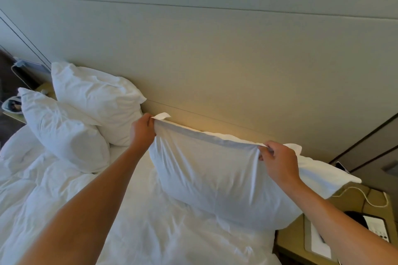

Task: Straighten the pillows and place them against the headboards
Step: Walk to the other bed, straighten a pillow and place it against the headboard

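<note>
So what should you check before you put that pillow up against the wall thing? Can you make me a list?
1. Left hand gripping the top edge of the held pillow: ok.
2. Right hand gripping the same edge: ok.
3. Top edge pulled straight between the hands: ok, it looks taut.
4. Free spot at the headboard behind it: not ok, another pillow already lies there.
5. The two left pillows straightened: not ok, they lean crooked and overlap.
6. Pillow clear of the white cable on the nightstand: cannot tell, its corner hangs over that side.
</note>
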The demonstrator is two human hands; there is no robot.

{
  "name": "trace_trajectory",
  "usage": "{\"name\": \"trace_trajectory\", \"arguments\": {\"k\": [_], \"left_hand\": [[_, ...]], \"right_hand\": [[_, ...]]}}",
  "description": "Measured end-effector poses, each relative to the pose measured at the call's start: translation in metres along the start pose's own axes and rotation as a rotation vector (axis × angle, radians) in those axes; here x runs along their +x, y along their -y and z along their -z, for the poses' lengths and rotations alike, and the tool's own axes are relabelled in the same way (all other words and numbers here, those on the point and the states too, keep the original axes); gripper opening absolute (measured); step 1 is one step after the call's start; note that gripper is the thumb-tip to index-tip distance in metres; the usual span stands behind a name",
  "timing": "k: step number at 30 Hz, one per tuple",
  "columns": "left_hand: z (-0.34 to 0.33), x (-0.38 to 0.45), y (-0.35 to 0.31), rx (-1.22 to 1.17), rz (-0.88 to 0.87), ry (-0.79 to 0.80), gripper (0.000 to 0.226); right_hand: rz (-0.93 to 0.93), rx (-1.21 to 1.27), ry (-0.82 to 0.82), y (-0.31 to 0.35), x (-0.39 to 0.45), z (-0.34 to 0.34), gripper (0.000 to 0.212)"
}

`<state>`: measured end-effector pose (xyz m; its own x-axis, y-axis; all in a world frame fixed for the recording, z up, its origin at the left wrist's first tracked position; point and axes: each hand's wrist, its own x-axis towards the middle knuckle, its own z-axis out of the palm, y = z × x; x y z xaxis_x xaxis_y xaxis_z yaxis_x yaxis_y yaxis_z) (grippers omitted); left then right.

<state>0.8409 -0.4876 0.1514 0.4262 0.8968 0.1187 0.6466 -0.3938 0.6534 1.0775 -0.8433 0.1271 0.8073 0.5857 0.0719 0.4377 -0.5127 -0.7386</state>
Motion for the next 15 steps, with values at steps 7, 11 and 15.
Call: {"name": "trace_trajectory", "arguments": {"k": [7,11,15], "left_hand": [[0.025,0.018,0.003,0.112,0.025,-0.169,0.031],[-0.004,0.010,-0.003,0.144,0.097,0.033,0.024],[-0.058,-0.021,-0.009,0.162,0.000,0.463,0.043]], "right_hand": [[0.061,0.070,-0.005,0.038,0.017,-0.007,0.028],[0.035,0.036,0.095,0.041,0.016,-0.029,0.033],[-0.012,0.006,0.124,0.030,0.015,-0.045,0.035]]}}
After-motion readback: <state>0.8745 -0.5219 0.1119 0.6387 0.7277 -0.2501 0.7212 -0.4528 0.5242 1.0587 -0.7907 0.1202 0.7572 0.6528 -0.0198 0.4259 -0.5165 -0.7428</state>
